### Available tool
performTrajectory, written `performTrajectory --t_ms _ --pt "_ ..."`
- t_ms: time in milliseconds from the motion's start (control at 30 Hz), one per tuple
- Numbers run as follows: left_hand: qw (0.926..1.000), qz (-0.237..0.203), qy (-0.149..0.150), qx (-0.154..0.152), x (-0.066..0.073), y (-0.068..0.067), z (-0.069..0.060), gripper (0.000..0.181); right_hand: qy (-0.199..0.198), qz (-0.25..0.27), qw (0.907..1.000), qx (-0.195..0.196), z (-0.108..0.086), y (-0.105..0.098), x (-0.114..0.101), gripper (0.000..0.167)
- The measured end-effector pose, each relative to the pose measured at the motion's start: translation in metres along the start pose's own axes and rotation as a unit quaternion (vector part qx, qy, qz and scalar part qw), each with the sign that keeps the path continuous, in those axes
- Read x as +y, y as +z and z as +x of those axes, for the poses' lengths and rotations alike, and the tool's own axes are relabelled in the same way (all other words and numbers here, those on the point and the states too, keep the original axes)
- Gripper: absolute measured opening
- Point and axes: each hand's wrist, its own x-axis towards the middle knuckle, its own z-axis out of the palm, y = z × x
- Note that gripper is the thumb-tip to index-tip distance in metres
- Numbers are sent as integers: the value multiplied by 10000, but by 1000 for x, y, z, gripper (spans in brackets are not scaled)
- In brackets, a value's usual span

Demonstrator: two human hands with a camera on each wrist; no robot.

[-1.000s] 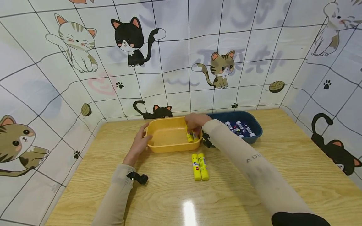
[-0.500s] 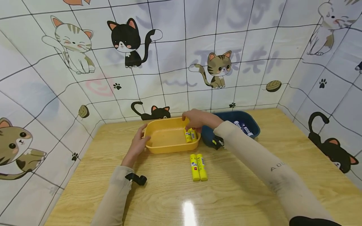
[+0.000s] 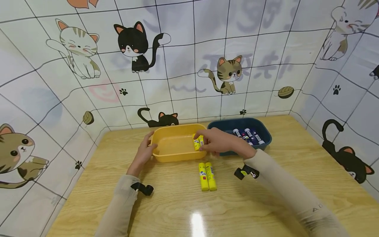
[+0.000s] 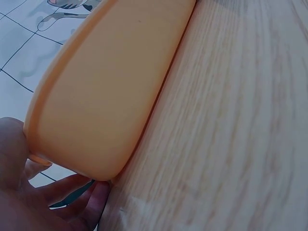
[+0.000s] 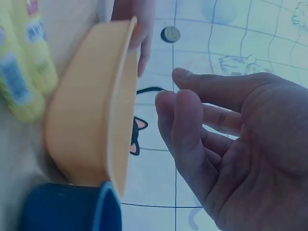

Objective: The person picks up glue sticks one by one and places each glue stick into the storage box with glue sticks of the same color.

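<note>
My left hand [image 3: 144, 150] grips the left end of a yellow plastic bin [image 3: 173, 144], with the thumb over its rim and the fingers outside. The left wrist view shows several fingers under the bin's rounded end [image 4: 106, 86]. Two yellow glue sticks [image 3: 196, 144] lie side by side at the right end inside the bin. Above that end hovers my right hand [image 3: 222, 141], fingers loosely bent; in the right wrist view nothing is between thumb and fingertips [image 5: 187, 106]. Two more yellow glue sticks [image 3: 203, 176] lie together on the table in front of the bin.
A dark blue bin [image 3: 237, 123] stands right of the yellow one, holding several blue-and-white glue sticks [image 3: 250, 135]; my right hand partly hides it. Behind the wooden table [image 3: 165, 197] rises a white sheet [image 3: 183, 65] printed with cats.
My right hand has come up out of the yellow bin and drawn back rightward and nearer, leaving the two glue sticks inside. My left hand stays on the bin's left end.
</note>
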Motion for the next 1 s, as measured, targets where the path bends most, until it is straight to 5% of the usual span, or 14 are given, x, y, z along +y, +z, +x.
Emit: performTrajectory --t_ms 367,1000 --pt "10000 35 2 31 -4 4 3 66 202 442 9988 -29 -41 40 30 43" --pt "9999 78 -117 36 -6 2 3 66 711 1584 9826 -661 -43 61 60 68"
